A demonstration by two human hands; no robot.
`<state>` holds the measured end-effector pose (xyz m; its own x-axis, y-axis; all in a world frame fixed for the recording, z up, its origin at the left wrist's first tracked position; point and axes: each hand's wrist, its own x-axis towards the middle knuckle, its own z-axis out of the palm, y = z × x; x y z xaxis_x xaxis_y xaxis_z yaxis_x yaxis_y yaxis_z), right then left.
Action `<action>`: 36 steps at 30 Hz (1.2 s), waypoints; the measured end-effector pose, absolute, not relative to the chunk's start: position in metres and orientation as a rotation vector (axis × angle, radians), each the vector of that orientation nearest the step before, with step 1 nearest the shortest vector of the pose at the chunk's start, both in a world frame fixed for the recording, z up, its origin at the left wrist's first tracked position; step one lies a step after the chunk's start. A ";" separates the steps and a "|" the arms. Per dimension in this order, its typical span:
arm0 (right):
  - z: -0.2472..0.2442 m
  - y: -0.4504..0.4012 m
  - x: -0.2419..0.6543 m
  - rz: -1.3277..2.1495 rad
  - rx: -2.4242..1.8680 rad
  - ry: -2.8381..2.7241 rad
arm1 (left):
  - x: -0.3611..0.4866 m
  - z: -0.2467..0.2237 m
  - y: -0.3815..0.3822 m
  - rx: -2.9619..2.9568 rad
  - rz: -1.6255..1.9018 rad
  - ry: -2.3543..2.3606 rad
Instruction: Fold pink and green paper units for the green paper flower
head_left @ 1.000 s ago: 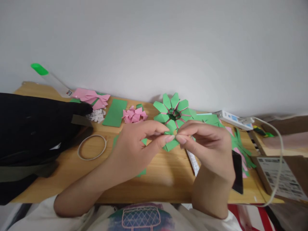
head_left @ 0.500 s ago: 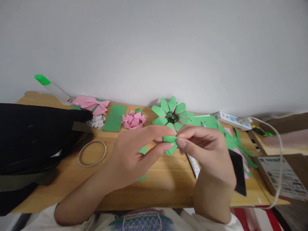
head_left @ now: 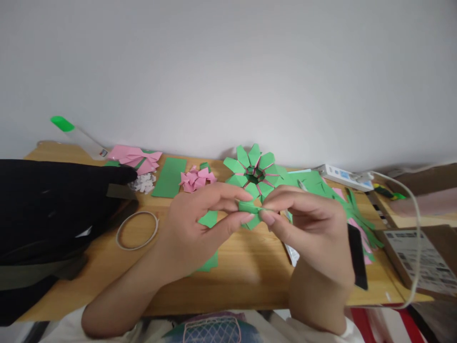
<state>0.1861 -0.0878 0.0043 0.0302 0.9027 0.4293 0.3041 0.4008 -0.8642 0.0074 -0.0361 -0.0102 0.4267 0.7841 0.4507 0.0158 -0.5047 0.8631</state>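
Note:
Between my two hands is a small folded green paper piece (head_left: 249,207), held above the table. My left hand (head_left: 200,224) pinches its left side with thumb and forefinger. My right hand (head_left: 309,226) grips its right end between thumb and fingertips. Just behind my hands stands a round flower-like paper ring (head_left: 254,172) with green petals and pink edges. Pink folded pieces (head_left: 197,178) lie in a pile left of the ring. A green paper sheet (head_left: 170,177) is beside that pile. More green paper (head_left: 209,259) lies partly hidden under my left hand.
A tape ring (head_left: 137,230) and a black bag (head_left: 53,209) are on the left of the wooden table (head_left: 246,286). At the right are green strips (head_left: 353,209), a power strip (head_left: 344,177), a dark phone (head_left: 357,257) and a white cable (head_left: 417,238).
The green piece has turned slightly and shows more of its rolled band on the left. My left fingers have spread a little, and my right hand has shifted slightly right.

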 end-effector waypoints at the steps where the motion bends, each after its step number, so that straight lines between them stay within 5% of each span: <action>1: 0.006 -0.088 0.185 0.631 -1.123 -1.538 | 0.007 -0.009 -0.037 1.807 1.147 0.687; 36: 0.009 -0.088 0.184 0.389 -1.191 -1.717 | 0.009 -0.006 -0.028 1.671 1.006 0.748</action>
